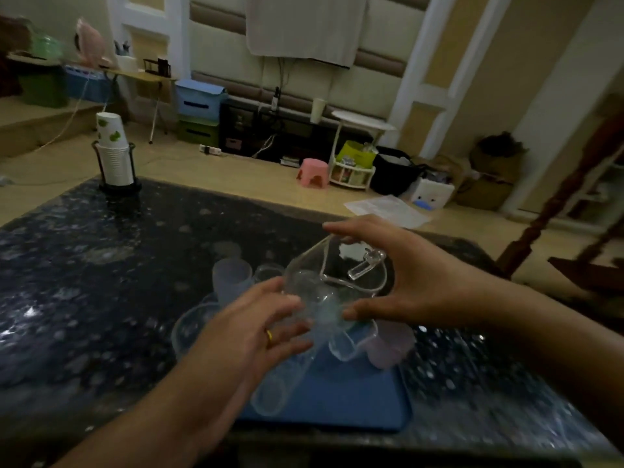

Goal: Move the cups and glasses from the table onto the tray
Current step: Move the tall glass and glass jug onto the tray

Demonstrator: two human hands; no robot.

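A clear glass pitcher with a handle hangs tilted above the blue tray. My right hand curls round its right side, fingers over the rim and thumb under it. My left hand touches its left lower side with spread fingers. On the tray lie or stand several pieces: a bluish frosted cup, a pinkish frosted cup, a clear glass on its side and a clear wavy-rimmed glass. A clear bowl sits at the tray's left edge.
The dark speckled table carries a black holder with stacked paper cups at its far left corner. Beyond the table on the floor are a pink stool, a white side table and boxes. A wooden chair stands at the right.
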